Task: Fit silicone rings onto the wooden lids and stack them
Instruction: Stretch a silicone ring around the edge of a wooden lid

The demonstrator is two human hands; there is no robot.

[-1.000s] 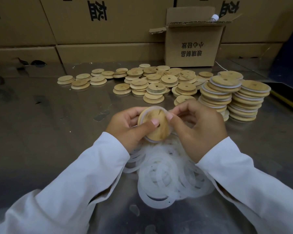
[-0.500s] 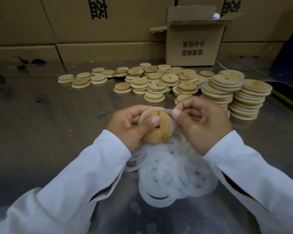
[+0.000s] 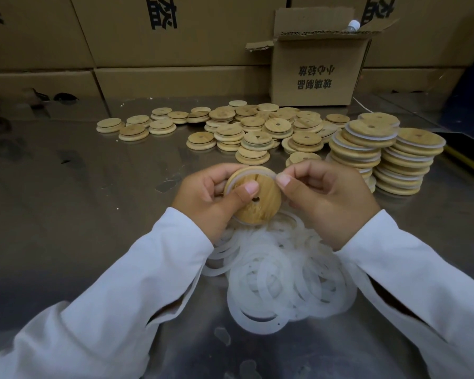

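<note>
Standing along the far edge, a wall of closed cardboard cartons (image 3: 175, 36) is filling the top of your view. Below it the steel tabletop (image 3: 66, 187) is carrying everything else and reflecting the boxes. One smaller open carton (image 3: 318, 69) is sitting on the table at the far right, flaps raised, with a white bottle cap (image 3: 353, 23) showing above its rim. Your left sleeve (image 3: 121, 283) and right sleeve (image 3: 408, 269), both white, are reaching in from the lower corners.

Between them, a heap of rings (image 3: 279, 274) is lying flat on the steel, translucent and overlapping. Farther back, the unfitted lids (image 3: 257, 127) are lying scattered across the middle of the table — some single, some in short piles. To their right, a first stack of ringed lids (image 3: 359, 149) and a second stack (image 3: 411, 162) are standing side by side, white edges showing between the wooden layers; the first is leaning slightly.

Your left hand (image 3: 203, 198) is gripping the wooden lid (image 3: 260, 206), thumb pressing on its face beside the centre hole (image 3: 255, 199), fingers curling behind. You are holding that lid tilted and clear of the table, above the far edge of the heap. Your right hand (image 3: 331, 198) is pinching the silicone ring (image 3: 257, 172) between thumb and forefinger at the lid's upper right rim, the remaining fingers curling inward. The ring is lying round the lid's upper edge — how far it is seating round the lower edge cannot be told.
</note>
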